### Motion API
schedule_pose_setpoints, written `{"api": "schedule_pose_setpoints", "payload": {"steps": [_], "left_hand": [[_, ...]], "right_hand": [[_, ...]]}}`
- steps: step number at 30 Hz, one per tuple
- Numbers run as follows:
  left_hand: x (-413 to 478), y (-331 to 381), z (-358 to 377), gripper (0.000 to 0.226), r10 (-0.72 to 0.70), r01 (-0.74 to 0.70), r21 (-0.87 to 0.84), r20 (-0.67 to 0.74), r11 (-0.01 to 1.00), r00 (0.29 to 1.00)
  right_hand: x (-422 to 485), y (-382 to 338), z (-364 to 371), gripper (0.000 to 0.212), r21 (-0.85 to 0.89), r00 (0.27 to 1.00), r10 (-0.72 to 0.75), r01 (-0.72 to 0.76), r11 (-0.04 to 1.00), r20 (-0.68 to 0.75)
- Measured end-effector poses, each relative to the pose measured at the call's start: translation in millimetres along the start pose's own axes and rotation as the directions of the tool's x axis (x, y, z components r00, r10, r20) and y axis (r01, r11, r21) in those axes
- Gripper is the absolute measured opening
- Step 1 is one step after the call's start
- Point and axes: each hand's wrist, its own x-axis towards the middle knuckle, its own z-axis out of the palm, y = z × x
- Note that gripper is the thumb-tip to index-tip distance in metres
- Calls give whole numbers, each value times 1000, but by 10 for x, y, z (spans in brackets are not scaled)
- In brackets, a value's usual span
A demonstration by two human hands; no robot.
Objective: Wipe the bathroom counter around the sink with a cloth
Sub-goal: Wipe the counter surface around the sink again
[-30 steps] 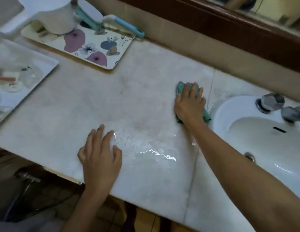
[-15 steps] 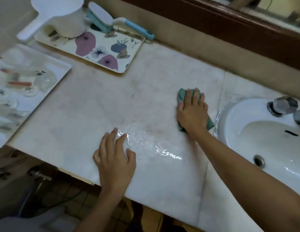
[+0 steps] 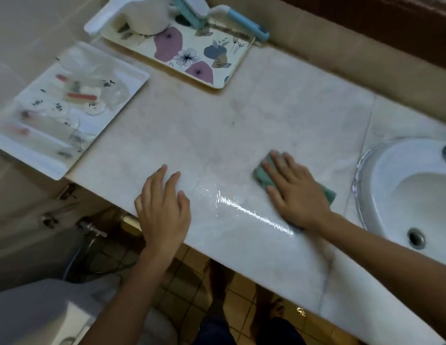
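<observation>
A pale marble counter point(image 3: 242, 125) runs across the view, with a white sink point(image 3: 401, 195) set in at the right. My right hand point(image 3: 295, 192) lies flat with straight fingers on a folded green cloth point(image 3: 263, 176), pressing it onto the counter left of the sink. Only the cloth's edges show around the hand. My left hand point(image 3: 163, 210) rests flat on the counter's front edge, fingers spread, holding nothing. A wet shiny streak point(image 3: 249, 212) lies between the two hands.
A floral tray point(image 3: 192, 58) at the back holds a white jug point(image 3: 142, 13) and a blue-handled brush point(image 3: 217, 16). A white tray point(image 3: 55, 115) with small toiletries sits at the left end. Pipes and a tiled floor show below the counter's front edge.
My right hand has slid the cloth toward the front of the counter and to the left, nearer the wet patch. The view has shifted left; my left hand stays on the front edge.
</observation>
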Motion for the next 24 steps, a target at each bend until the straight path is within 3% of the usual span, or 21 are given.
{"api": "schedule_pose_setpoints", "payload": {"steps": [3,5,8,12,16,20,24], "left_hand": [[5,-38,57,42,-15,15,7,-27,1000,1000],[-1,-50,59,41,-22,22,3,-31,1000,999],[-1,-56,50,42,-13,12,-24,-18,1000,1000],[4,-15,4,44,-69,67,-127,-8,990,998],[-59,298,15,39,-205,199,-258,5,945,979],[-432,997,212,18,29,8,-366,96,930,995],[-838,1647,455,21,305,-164,-487,225,858,926]], "right_hand": [[846,-2,-66,62,74,923,381,-376,924,-58],[1261,-293,-71,61,92,884,463,-457,885,-62],[1365,-863,-21,60,103,930,363,-355,929,-66],[375,-1275,103,62,196,987,157,-148,969,-30],[-874,-1028,199,62,137,985,172,-173,975,15],[-1829,-418,190,61,126,896,443,-443,888,26],[-2572,27,285,57,216,782,623,-612,761,21]]}}
